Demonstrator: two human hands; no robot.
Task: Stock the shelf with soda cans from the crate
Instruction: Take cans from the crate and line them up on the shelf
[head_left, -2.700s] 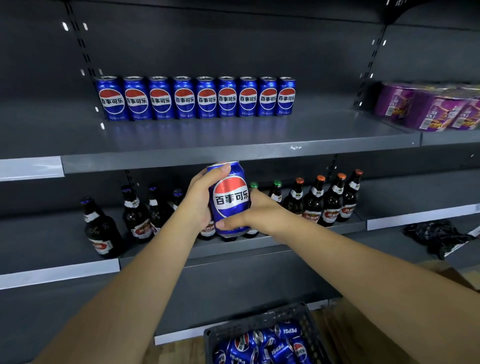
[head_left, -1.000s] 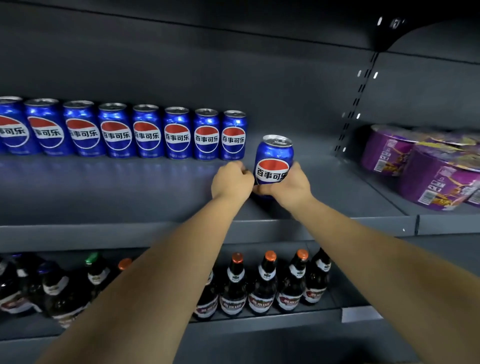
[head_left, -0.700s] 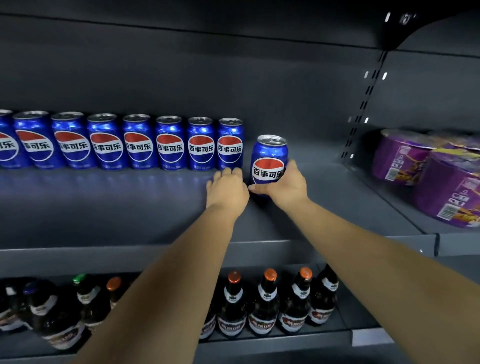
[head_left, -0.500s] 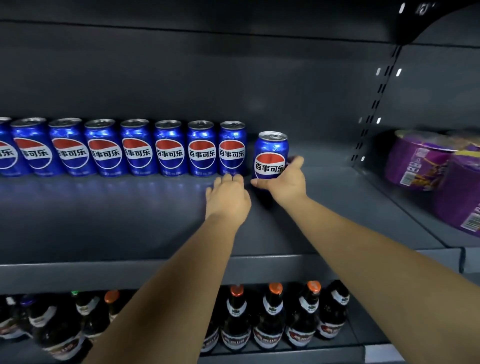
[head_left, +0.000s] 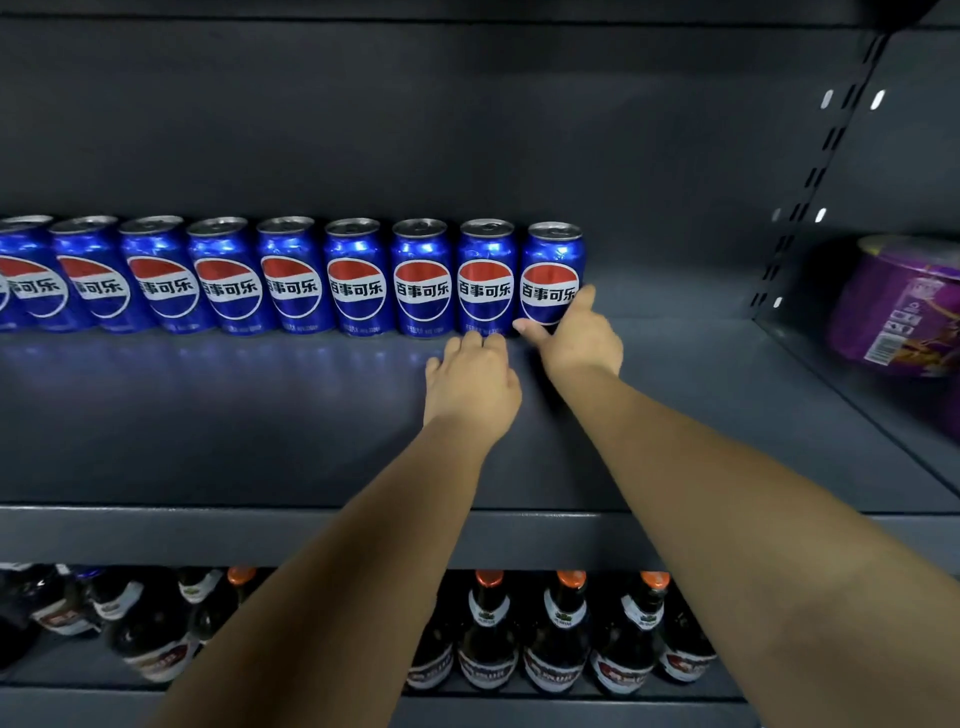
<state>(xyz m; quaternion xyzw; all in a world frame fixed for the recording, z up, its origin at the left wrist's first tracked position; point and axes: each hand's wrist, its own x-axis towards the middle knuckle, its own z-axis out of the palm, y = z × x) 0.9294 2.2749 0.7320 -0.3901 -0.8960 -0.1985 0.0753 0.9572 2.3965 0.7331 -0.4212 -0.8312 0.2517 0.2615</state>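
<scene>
The end can (head_left: 551, 275) stands upright at the back of the shelf (head_left: 260, 415), closing the right end of a row of cans (head_left: 291, 280) and touching its neighbour. Its red, white and blue label faces forward. The right hand (head_left: 582, 348) reaches in from below and brackets it: the thumb lies across the low front of the can and the fingers (head_left: 586, 297) lie up along its right side, so the can sits pinched lightly between them. How the other right fingers lie cannot be told, as they are hidden behind the hand.

The left hand (head_left: 472, 384) lies just beside the right, back upward, its fingers pressed together and pointing at the foot of the neighbouring can. It holds nothing.

The row runs left with eight more blue cans, the farthest cut by the frame edge. To the right, in the next bay, stands a purple tub (head_left: 898, 306). On the lower shelf (head_left: 571, 709), dark bottles (head_left: 566, 639) with orange caps stand upright in a line.
</scene>
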